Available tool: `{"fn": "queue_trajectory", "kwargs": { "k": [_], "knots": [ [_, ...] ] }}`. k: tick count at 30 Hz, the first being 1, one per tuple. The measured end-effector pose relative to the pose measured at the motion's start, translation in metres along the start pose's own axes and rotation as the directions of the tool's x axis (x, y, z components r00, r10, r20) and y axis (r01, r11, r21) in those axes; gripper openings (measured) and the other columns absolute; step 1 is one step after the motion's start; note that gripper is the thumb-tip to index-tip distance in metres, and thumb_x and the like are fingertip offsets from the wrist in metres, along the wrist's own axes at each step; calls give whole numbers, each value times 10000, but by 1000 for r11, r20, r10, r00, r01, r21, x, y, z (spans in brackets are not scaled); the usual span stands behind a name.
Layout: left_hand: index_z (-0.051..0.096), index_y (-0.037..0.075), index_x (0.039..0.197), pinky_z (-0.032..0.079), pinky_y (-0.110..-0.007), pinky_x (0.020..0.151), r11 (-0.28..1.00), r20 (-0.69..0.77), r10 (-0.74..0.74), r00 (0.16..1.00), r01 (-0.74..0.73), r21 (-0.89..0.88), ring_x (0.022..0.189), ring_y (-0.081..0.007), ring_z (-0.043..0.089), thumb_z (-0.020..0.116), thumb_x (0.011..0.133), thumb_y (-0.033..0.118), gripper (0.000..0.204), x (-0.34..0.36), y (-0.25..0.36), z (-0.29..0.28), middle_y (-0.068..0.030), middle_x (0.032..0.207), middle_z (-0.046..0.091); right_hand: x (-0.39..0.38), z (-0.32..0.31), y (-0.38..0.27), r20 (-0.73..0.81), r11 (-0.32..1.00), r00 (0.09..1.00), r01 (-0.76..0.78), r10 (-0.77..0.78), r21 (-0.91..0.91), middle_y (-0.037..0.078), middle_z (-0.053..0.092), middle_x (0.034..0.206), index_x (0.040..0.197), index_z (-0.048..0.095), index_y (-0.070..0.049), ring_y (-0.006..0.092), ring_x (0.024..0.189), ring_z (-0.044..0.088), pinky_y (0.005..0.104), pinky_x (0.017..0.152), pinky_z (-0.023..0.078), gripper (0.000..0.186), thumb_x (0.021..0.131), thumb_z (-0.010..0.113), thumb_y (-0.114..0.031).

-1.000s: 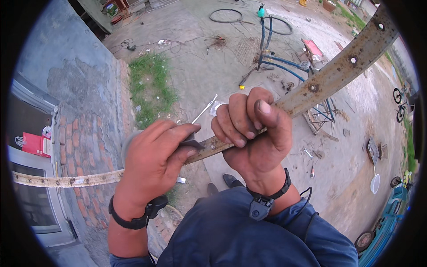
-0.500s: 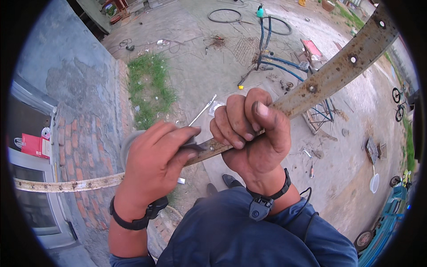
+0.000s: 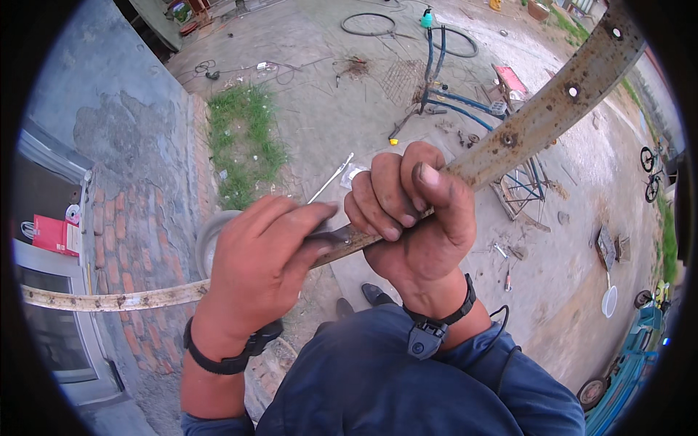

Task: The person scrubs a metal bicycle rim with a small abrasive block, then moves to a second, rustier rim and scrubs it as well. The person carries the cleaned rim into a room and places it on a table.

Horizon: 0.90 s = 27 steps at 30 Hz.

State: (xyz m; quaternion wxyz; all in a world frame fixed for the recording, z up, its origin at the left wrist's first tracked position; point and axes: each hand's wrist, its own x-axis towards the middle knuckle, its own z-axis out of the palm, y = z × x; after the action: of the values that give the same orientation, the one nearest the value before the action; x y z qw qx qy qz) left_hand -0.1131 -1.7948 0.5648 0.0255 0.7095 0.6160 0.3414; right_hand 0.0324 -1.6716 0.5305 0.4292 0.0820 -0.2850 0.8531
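The left hand has edged rightward, nearer the right hand. I see it pinching a dark scrap against the metal rim, the right's fingers curled round it; pierced, rust-spotted, it arcs from frame left to upper right.

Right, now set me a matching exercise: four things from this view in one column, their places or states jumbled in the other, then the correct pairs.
Things
1. Left hand
2. Carrier bag
3. Right hand
4. Grass patch

Places and states
A. On the ground, beyond the left hand
B. Curled around the rusty metal strip
C. Red, near the left edge of the view
D. Holding a dark flat piece at the strip

Pairs: 1-D, 2-C, 3-B, 4-A
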Motion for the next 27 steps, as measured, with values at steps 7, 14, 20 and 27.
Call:
{"fn": "queue_trajectory", "kwargs": {
  "k": [7, 14, 20, 27],
  "knots": [
    [694, 22, 1154, 482, -416, 647, 996, -137, 88, 987, -88, 3, 757, -324, 609, 792, 772, 61, 396, 7, 5, 16, -130, 870, 638, 1, 2, 3, -28, 1000, 1000, -6, 6, -3, -23, 372, 615, 719, 377, -150, 101, 547, 356, 286, 539, 326, 349, 992, 560, -268],
    [690, 17, 1162, 474, -418, 626, 992, -126, 111, 986, -102, 74, 732, -318, 600, 792, 750, 17, 424, -7, 3, 16, -124, 879, 644, 4, 5, 0, -107, 1000, 994, 17, -19, -24, -38, 354, 609, 698, 366, -158, 98, 552, 361, 283, 542, 327, 384, 990, 568, -304],
    [687, 15, 1158, 472, -417, 621, 984, -181, 136, 974, -112, 137, 733, -319, 604, 791, 735, 5, 436, -13, -3, 18, -120, 873, 639, 8, 4, 1, -100, 999, 995, 2, -7, -44, -39, 351, 607, 703, 364, -159, 100, 547, 357, 284, 541, 324, 376, 988, 568, -297],
    [689, 28, 1176, 471, -413, 624, 980, -171, 145, 975, -118, 158, 739, -306, 609, 783, 723, 1, 463, -13, -2, 19, -110, 869, 636, 4, 4, 1, -111, 1000, 994, -2, 0, -22, -39, 354, 606, 698, 368, -160, 100, 539, 353, 287, 540, 327, 368, 978, 570, -290]
  ]
}}
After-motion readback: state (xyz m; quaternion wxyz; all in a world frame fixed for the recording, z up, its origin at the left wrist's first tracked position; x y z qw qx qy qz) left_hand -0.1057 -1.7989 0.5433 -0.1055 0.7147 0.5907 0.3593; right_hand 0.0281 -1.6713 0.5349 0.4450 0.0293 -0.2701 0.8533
